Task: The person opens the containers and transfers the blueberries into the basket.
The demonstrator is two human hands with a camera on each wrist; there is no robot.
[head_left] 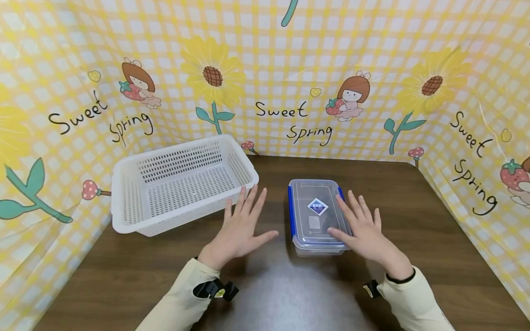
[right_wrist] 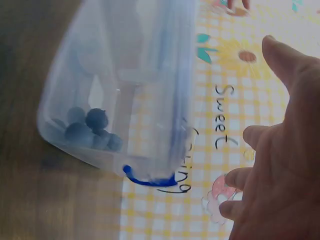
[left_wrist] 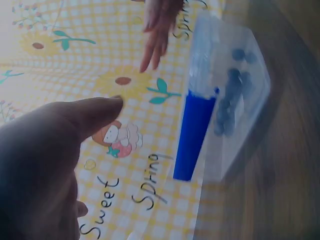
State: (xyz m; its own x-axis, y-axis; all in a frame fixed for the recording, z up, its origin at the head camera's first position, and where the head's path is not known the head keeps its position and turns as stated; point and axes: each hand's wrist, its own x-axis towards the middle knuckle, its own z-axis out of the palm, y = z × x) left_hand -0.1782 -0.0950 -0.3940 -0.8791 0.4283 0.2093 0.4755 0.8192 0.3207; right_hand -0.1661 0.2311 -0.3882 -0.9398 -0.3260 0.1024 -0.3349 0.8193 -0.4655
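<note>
A: Box [head_left: 316, 216] status?

B: Lid on, blue clips down as far as can be seen, dark round items inside at one end. It sits between the two hands, nearer the right.

A: Hands?

B: Left hand [head_left: 241, 227] flat, fingers spread, released, hovering beside the box and gripping nothing. Right hand [head_left: 361, 228] likewise relaxed and spread, over the box's right edge; contact cannot be confirmed.

A: Progress?

B: By my reading, barely begun: box unopened, and the basket [head_left: 182, 184] beyond the left hand holds nothing.

A: Surroundings?

B: Dark wooden table [head_left: 414, 197] under both hands. Around it on three sides, a yellow checked backdrop [head_left: 290, 69] with sunflowers and "Sweet Spring" lettering.
</note>
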